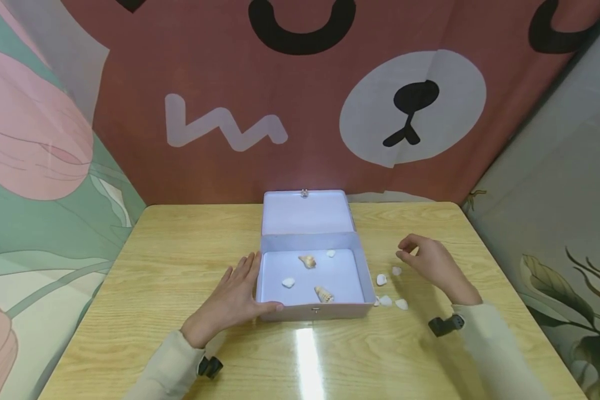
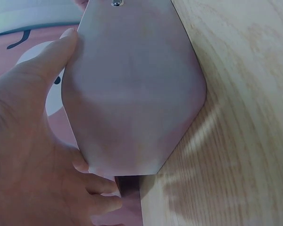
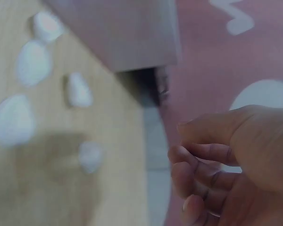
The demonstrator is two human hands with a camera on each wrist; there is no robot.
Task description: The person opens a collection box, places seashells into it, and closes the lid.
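A pale metal box (image 1: 316, 312) stands on the table with its hinged lid (image 1: 305, 213) raised at the back. Inside it lie a brownish whelk-like shell (image 1: 308, 261), a spiral cone-shaped shell (image 1: 324, 294) and two white seashells, one at the left (image 1: 288, 283), one near the back (image 1: 331, 253). My left hand (image 1: 232, 291) rests along the box's left side, fingers straight, thumb at the front rim. To the right of the box, my right hand (image 1: 432, 266) hovers with loosely bent fingers; nothing shows between thumb and fingertips (image 3: 179, 155). Below it are several loose white seashells (image 1: 381, 279).
The wooden table (image 1: 190, 239) reaches back to a hanging cloth (image 1: 220, 172) with a bear print. Patterned cloths hang at the left (image 1: 35, 233) and right (image 1: 555, 222). Beside the box's right wall, the loose shells lie close together.
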